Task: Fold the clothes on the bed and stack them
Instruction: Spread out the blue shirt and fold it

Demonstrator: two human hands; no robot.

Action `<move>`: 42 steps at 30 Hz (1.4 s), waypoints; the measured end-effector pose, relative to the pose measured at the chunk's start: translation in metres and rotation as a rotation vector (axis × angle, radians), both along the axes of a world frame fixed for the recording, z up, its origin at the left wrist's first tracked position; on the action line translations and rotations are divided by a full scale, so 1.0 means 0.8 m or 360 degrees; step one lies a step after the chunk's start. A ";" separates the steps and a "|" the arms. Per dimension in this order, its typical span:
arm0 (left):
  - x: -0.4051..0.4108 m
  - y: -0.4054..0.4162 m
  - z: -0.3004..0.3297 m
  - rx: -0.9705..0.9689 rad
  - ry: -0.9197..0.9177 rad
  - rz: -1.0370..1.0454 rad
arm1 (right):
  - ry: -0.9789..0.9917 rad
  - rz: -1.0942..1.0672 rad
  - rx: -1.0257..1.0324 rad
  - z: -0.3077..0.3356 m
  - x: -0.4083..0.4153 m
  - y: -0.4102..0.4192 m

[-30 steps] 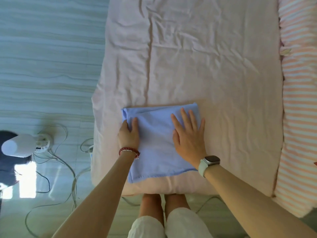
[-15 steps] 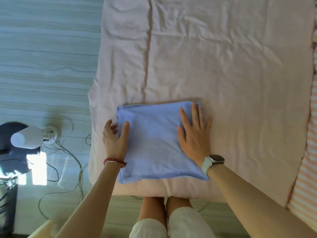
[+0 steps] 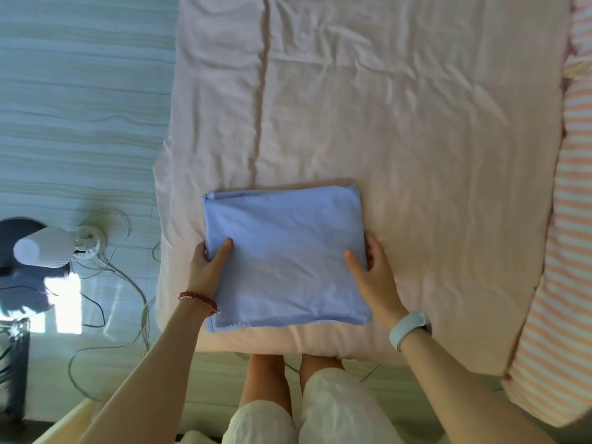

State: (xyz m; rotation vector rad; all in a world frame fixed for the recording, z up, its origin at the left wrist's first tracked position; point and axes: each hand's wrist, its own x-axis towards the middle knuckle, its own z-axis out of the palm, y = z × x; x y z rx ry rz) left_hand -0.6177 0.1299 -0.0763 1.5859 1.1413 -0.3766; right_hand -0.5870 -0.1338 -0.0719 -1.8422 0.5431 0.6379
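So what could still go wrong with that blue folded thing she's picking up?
Some guesses:
1. The folded blue garment is gripped only at its two sides by the left hand and right hand, so its middle may sag and the fold come undone.
2. It lies near the bed's front edge, so a slip could drop it to the floor.
3. Cables trail on the floor nearby, a possible trip hazard.

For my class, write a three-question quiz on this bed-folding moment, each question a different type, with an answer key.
1. True or false: the folded blue garment hangs over the floor.
2. How does the left hand hold it? A. thumb on top, fingers beneath its edge B. flat palm on top C. not touching
3. Fill in: the right hand grips the garment's ___ edge.

Key: 1 false, it lies on the pink bed sheet; 2 A; 3 right.
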 end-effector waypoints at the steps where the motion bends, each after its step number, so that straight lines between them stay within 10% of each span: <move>1: 0.001 0.000 0.002 -0.0054 -0.0009 0.0047 | 0.0031 -0.0017 0.0055 0.002 0.007 0.001; 13: -0.014 0.031 0.081 0.0206 -0.0349 -0.0044 | -0.0186 -0.0069 0.0062 0.063 -0.012 0.053; 28: -0.160 0.356 0.243 0.0490 -0.0444 0.0142 | -0.0327 0.0140 0.0348 0.195 -0.123 0.386; 42: 0.025 0.495 0.323 0.0517 -0.0811 0.0039 | -0.0717 0.0051 0.0378 0.278 0.063 0.521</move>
